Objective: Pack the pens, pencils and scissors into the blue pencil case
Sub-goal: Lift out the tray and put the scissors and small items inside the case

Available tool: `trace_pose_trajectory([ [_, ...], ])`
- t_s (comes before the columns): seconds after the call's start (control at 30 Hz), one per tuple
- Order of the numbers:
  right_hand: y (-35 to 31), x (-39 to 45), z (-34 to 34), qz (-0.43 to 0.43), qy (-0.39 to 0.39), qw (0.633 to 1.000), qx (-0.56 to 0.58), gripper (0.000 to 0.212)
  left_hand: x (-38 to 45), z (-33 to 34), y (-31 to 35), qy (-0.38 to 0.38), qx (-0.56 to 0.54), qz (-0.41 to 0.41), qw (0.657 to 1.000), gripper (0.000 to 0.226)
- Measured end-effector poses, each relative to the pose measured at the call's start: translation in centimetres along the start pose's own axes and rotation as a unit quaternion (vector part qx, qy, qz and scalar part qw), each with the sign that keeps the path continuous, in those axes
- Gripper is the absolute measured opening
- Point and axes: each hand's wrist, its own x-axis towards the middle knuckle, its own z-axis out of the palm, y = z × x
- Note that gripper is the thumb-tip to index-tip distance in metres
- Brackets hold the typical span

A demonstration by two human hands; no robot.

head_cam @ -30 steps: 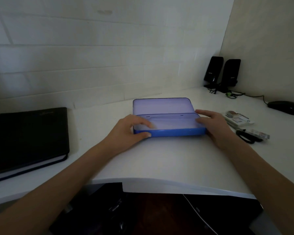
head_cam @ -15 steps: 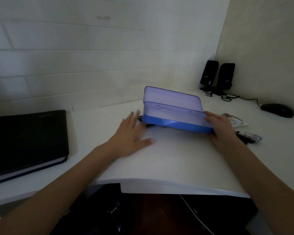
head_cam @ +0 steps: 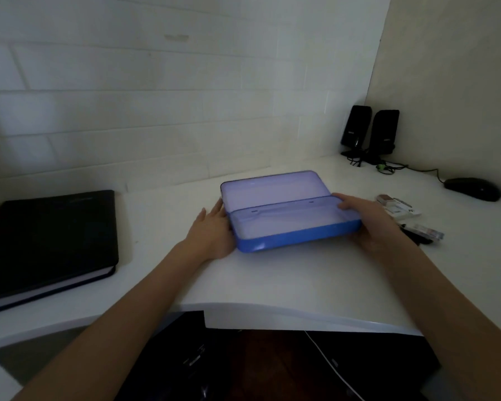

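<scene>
The blue pencil case (head_cam: pixel 289 238) lies open in the middle of the white desk (head_cam: pixel 272 279), its clear lid laid back toward the wall. Nothing shows inside it. My right hand (head_cam: pixel 370 224) grips its right end, thumb on the rim. My left hand (head_cam: pixel 213 230) rests flat against its left end, fingers stretched out along the side. Just right of my right hand lie dark pens (head_cam: pixel 427 230) and the black scissors (head_cam: pixel 417 240), partly hidden by my wrist.
White packets (head_cam: pixel 399 208) sit behind the pens. Further back right are a black mouse (head_cam: pixel 472 189) and two black speakers (head_cam: pixel 370 134) with cables. A thick black notebook (head_cam: pixel 49 241) lies at the left. The desk's front edge curves just below my forearms.
Half a second ago my right hand held the case tipped up off the desk; now it is down and level. My left hand slid from flat on the desk to the case's left end.
</scene>
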Motion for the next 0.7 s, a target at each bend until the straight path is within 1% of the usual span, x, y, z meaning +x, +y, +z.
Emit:
trace_pose_trajectory([
  [0.03, -0.2, -0.3, 0.1, 0.009, -0.009, 1.0, -0.013, 0.036, 0.0, -0.1, 0.0, 0.017, -0.022, -0.004, 1.0, 0.061],
  [0.07, -0.3, -0.5, 0.2, 0.01, -0.011, 0.999, -0.034, 0.035, -0.1, -0.2, 0.1, 0.043, -0.079, -0.014, 0.996, 0.06],
  [0.1, -0.3, -0.6, 0.2, -0.006, -0.008, 0.997, -0.071, 0.034, -0.2, -0.4, 0.2, 0.071, -0.147, -0.032, 0.986, 0.058],
  [0.17, -0.1, -0.4, 0.1, -0.092, 0.022, 0.977, -0.189, 0.032, -0.3, -1.0, 0.3, 0.119, -0.266, -0.075, 0.954, 0.05],
  [0.23, 0.4, -0.3, 0.2, -0.163, 0.036, 0.946, -0.276, 0.028, -0.1, -1.1, -0.1, 0.159, -0.34, -0.089, 0.922, 0.047],
  [0.27, 0.7, -0.2, 0.2, -0.173, 0.031, 0.939, -0.297, 0.026, 0.1, -1.0, -0.4, 0.163, -0.359, -0.095, 0.914, 0.041],
  [0.33, 1.2, -0.1, 0.3, -0.183, 0.018, 0.924, -0.334, 0.021, 0.2, -0.8, -0.8, 0.156, -0.371, -0.092, 0.911, 0.031],
  [0.37, 1.4, 0.0, 0.4, -0.188, 0.015, 0.917, -0.351, 0.018, 0.3, -0.7, -1.0, 0.159, -0.372, -0.083, 0.911, 0.03],
  [0.43, 1.5, 0.0, 0.5, -0.201, 0.022, 0.909, -0.364, 0.011, 0.1, -0.9, -0.8, 0.161, -0.407, -0.083, 0.895, 0.026],
  [0.47, 1.5, 0.1, 0.5, -0.208, 0.035, 0.905, -0.369, 0.006, 0.0, -0.9, -0.7, 0.162, -0.412, -0.077, 0.893, 0.017],
  [0.5, 1.3, 0.0, 0.4, -0.213, 0.054, 0.9, -0.376, 0.003, -0.1, -1.1, -0.4, 0.164, -0.399, -0.073, 0.899, 0.016],
  [0.53, 1.1, 0.1, 0.1, -0.222, 0.087, 0.891, -0.386, 0.006, -0.2, -1.1, -0.3, 0.165, -0.379, -0.07, 0.908, 0.022],
  [0.57, 0.9, 0.2, -0.3, -0.233, 0.135, 0.875, -0.402, 0.008, -0.1, -1.0, -0.2, 0.17, -0.364, -0.071, 0.913, 0.027],
  [0.6, 0.7, 0.3, -0.9, -0.24, 0.196, 0.846, -0.434, 0.01, 0.0, -1.0, -0.2, 0.175, -0.353, -0.071, 0.916, 0.029],
  [0.63, 0.4, 0.3, -1.5, -0.233, 0.253, 0.807, -0.481, 0.012, 0.0, -1.0, -0.2, 0.176, -0.338, -0.07, 0.922, 0.03],
  [0.67, 0.3, 0.3, -2.1, -0.202, 0.296, 0.764, -0.536, 0.016, 0.1, -0.9, -0.2, 0.176, -0.326, -0.071, 0.926, 0.031],
  [0.7, 0.2, 0.4, -2.6, -0.156, 0.317, 0.73, -0.586, 0.021, 0.2, -0.8, -0.3, 0.175, -0.317, -0.071, 0.929, 0.031],
])
